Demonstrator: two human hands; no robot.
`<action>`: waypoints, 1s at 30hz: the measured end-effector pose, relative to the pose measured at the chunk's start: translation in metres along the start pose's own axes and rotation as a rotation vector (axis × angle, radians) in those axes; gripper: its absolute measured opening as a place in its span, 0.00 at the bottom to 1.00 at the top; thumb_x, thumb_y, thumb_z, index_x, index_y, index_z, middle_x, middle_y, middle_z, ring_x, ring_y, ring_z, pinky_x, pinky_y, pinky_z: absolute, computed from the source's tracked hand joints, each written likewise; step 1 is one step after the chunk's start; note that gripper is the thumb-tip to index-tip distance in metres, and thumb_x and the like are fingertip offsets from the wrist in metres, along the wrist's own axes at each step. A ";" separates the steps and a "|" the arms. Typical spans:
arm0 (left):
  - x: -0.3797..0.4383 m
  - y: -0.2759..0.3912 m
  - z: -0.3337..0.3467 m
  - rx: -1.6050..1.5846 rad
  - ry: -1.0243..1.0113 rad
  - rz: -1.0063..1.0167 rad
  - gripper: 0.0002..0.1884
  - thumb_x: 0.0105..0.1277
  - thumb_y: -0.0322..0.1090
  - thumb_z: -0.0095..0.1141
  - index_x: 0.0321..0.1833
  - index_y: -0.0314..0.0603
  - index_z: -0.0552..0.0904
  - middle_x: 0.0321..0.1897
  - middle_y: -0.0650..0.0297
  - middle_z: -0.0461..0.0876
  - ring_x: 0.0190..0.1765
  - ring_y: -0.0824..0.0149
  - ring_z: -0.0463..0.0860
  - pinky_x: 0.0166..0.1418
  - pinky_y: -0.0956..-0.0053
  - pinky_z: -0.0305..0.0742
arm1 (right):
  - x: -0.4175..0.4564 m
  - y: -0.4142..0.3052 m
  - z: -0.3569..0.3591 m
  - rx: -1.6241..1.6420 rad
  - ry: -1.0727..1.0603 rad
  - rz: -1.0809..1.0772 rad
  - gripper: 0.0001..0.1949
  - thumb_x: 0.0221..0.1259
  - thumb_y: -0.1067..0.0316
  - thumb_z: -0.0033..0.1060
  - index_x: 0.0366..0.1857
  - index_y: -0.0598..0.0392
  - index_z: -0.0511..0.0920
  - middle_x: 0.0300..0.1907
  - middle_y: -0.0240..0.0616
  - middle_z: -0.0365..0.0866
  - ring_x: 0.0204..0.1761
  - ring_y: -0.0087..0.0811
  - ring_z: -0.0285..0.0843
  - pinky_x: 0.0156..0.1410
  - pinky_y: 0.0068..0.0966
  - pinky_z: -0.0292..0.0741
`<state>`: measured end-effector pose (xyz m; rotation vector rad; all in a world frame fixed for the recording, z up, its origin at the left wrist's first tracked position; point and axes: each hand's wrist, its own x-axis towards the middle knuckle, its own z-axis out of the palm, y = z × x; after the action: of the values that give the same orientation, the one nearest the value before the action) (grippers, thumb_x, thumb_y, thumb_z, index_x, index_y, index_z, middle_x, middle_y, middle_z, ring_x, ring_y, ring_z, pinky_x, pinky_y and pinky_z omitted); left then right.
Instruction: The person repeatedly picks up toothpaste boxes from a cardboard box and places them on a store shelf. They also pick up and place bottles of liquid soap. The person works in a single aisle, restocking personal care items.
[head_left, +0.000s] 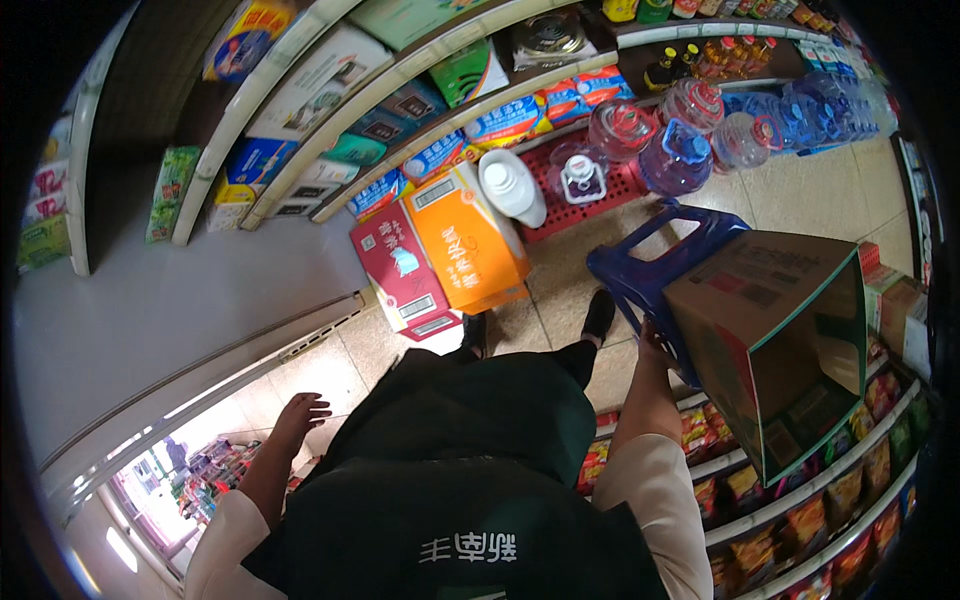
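Observation:
My right hand grips a frame part of a blue plastic stool. Against the stool's seat side rests an open cardboard box, its mouth facing away from the stool and its inside partly visible. My left hand hangs over the floor at the left, fingers apart, holding nothing. In front of my feet stand an orange carton and a dark red carton, side by side. A white plastic jug is beside the orange carton.
Large water bottles and a red perforated rack line the lower shelf ahead. Packaged goods fill shelves above. Snack shelves stand close on the right. A grey panel borders the left.

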<state>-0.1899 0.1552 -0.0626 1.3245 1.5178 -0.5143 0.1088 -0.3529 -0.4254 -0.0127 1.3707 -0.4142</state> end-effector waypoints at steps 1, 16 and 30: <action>0.002 -0.003 -0.016 0.023 -0.023 0.021 0.17 0.69 0.43 0.46 0.53 0.38 0.71 0.46 0.55 0.79 0.48 0.61 0.79 0.50 0.69 0.72 | -0.006 0.006 -0.024 -0.021 -0.007 -0.009 0.50 0.45 0.17 0.20 0.64 0.49 0.62 0.65 0.44 0.62 0.64 0.57 0.60 0.61 0.68 0.56; 0.020 -0.128 -0.129 -0.039 -0.003 -0.033 0.17 0.68 0.42 0.46 0.54 0.39 0.71 0.45 0.55 0.79 0.46 0.62 0.80 0.48 0.70 0.72 | -0.080 0.082 -0.285 -0.216 0.191 0.239 0.35 0.59 0.36 0.36 0.67 0.46 0.58 0.65 0.46 0.61 0.60 0.52 0.67 0.60 0.54 0.67; 0.000 -0.182 -0.111 -0.208 -0.148 0.082 0.17 0.68 0.43 0.47 0.53 0.39 0.71 0.47 0.55 0.79 0.48 0.61 0.80 0.50 0.69 0.72 | -0.216 0.068 -0.294 -1.793 -0.535 0.354 0.28 0.67 0.55 0.42 0.69 0.44 0.50 0.57 0.42 0.66 0.47 0.41 0.75 0.50 0.39 0.73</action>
<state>-0.4003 0.1911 -0.0708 1.1565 1.3507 -0.3832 -0.1813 -0.1585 -0.2998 -1.2265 0.7821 1.1276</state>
